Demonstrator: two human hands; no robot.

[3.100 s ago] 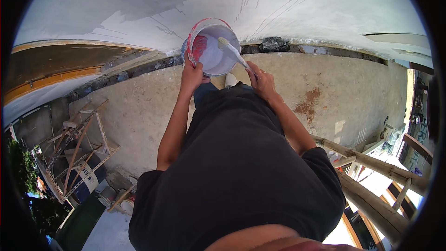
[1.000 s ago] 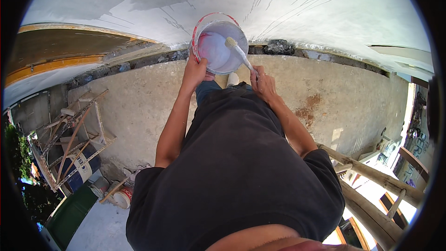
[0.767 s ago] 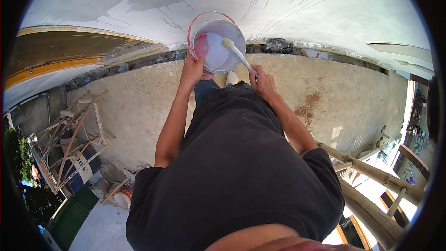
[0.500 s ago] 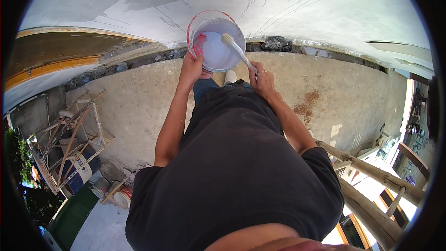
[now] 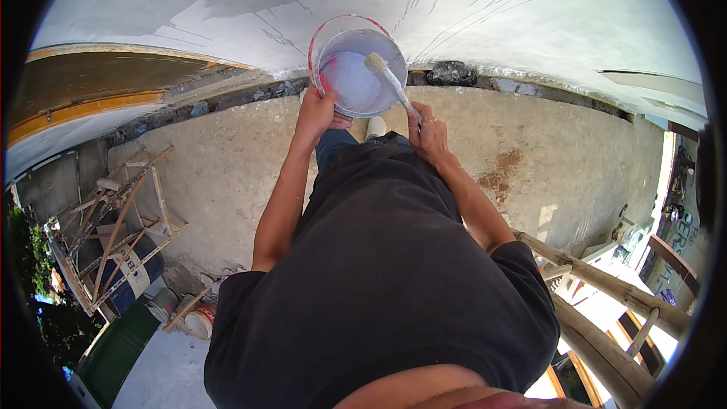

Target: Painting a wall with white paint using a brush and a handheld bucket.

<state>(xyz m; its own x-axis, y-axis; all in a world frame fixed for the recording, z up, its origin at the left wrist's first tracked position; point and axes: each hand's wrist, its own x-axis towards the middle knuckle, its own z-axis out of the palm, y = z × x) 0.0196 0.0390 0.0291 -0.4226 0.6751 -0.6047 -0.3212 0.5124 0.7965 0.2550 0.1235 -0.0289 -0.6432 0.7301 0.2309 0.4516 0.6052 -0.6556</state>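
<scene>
The fingers of the left hand curl over the near rim of a white paint bucket, gripping its wall just beside a red smear, and hold it up in front of the person's chest. The fingers of the right hand are closed around the lower end of a paintbrush, whose pale handle slants up and to the left so that the bristle head sits inside the bucket, over the whitish-lilac paint (whether the bristles touch the paint cannot be told). A thin red-edged bail arcs around the bucket's far side. Beyond the bucket stands a wall partly coated in fresh white. Below lies a rough concrete ledge. A wooden scaffold frame stands far down at the left, and thick timber poles cross at the right.
</scene>
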